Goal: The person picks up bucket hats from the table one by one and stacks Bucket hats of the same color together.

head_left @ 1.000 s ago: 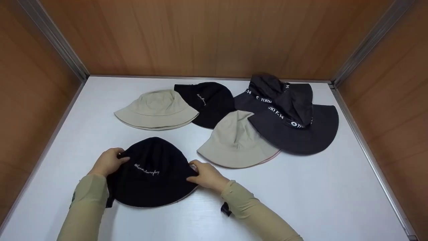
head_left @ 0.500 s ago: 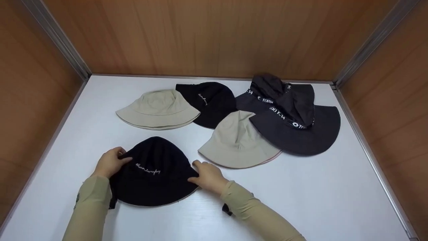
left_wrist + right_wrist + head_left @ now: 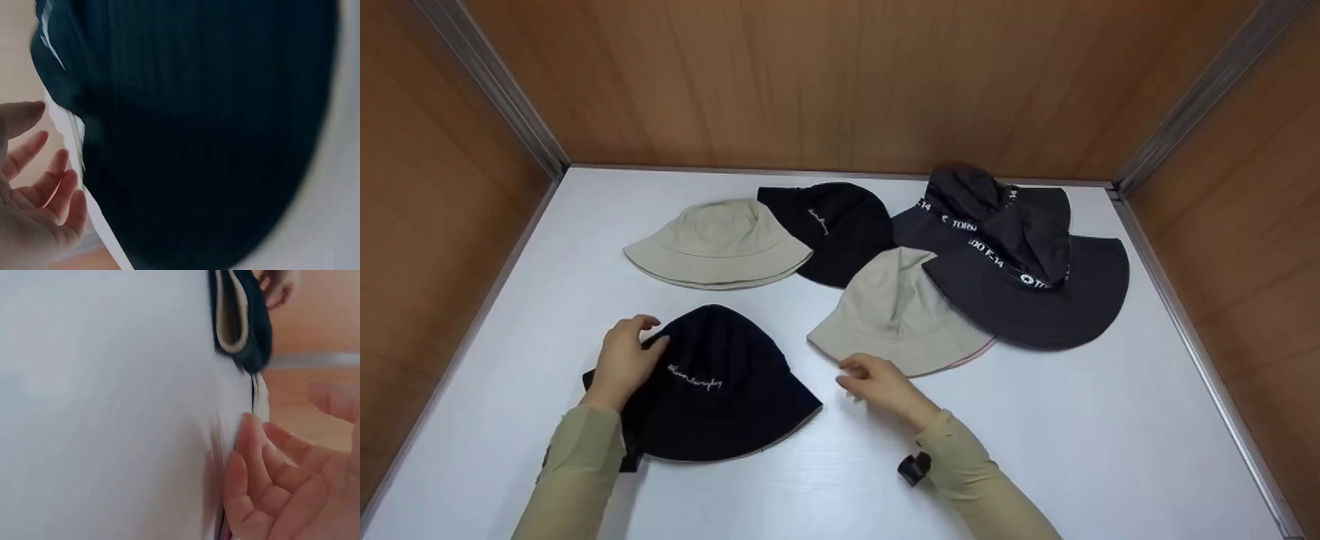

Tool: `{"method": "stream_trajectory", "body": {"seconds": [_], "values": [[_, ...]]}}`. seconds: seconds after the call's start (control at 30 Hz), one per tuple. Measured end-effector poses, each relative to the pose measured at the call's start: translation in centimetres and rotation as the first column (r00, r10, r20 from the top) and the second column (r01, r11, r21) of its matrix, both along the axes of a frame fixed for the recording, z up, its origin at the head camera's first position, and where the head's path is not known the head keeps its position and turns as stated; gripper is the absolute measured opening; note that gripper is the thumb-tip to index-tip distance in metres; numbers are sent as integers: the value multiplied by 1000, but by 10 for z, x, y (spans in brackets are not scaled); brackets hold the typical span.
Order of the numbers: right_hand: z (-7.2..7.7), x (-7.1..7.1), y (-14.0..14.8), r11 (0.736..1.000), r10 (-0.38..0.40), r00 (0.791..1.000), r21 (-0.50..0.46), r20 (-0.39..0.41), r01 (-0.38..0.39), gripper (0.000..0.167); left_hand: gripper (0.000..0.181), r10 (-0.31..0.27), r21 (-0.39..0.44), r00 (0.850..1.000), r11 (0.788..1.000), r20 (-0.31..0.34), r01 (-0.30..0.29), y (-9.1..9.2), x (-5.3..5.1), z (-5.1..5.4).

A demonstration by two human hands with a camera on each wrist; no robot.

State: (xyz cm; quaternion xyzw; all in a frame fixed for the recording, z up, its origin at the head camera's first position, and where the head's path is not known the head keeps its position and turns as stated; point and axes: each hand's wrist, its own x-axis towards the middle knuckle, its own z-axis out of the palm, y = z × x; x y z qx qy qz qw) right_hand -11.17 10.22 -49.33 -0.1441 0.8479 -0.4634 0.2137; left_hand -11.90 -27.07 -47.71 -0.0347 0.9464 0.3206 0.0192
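A black bucket hat [image 3: 720,405] with white script lettering lies flat on the white table, near its front left. Over the hat's left edge is my left hand [image 3: 626,364]; in the left wrist view its loosely bent fingers [image 3: 53,177] appear apart from the cloth. My right hand [image 3: 889,390] is off the hat's right brim tip, with a gap between them. It hovers by the lower brim of a beige bucket hat [image 3: 896,315]. Its fingers [image 3: 256,467] are relaxed and hold nothing in the right wrist view.
Behind lie another beige bucket hat [image 3: 716,244], overlapping a second black hat [image 3: 840,232]. Dark grey wide-brimmed hats [image 3: 1035,300] with white lettering overlap at the back right, covering part of the nearer beige hat. Wooden panels [image 3: 840,82] wall the table in.
My right hand has let go of the black hat's right brim and moved right. The left hand has loosened from the left edge and shifted slightly up and right. The hat stays on the table.
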Motion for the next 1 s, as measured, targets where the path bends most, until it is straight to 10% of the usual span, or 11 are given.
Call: {"method": "stream_trajectory", "body": {"seconds": [0.17, 0.3, 0.47, 0.67, 0.73, 0.83, 1.0], "values": [[-9, 3, 55, 981, -132, 980, -123, 148, 151, 37, 32, -18, 94, 999, 995, -47, 23, 28, -1, -1], [-15, 5, 92, 916, -260, 918, -224, 300, 333, 38, 33, 2, 226, 1000, 974, -28, 5, 52, -2, 1], [-21, 6, 123, 749, -346, 809, -378, 476, 543, 21, 34, 40, 390, 999, 920, 12, -41, 86, -6, 6], [-27, 12, 143, 513, -282, 750, -567, 599, 645, 32, 36, 50, 564, 996, 822, 72, -82, 129, -24, 9], [-29, 13, 145, 470, -270, 744, -590, 612, 656, 35, 38, 27, 650, 991, 752, 133, -108, 142, -34, 11], [-30, 11, 144, 433, -256, 740, -611, 622, 662, 37, 43, -8, 784, 968, 588, 252, -200, 156, -54, 7], [-32, 10, 139, 404, -250, 747, -634, 616, 659, 36, 57, -8, 883, 904, 217, 428, -417, 159, -105, -46]]}}
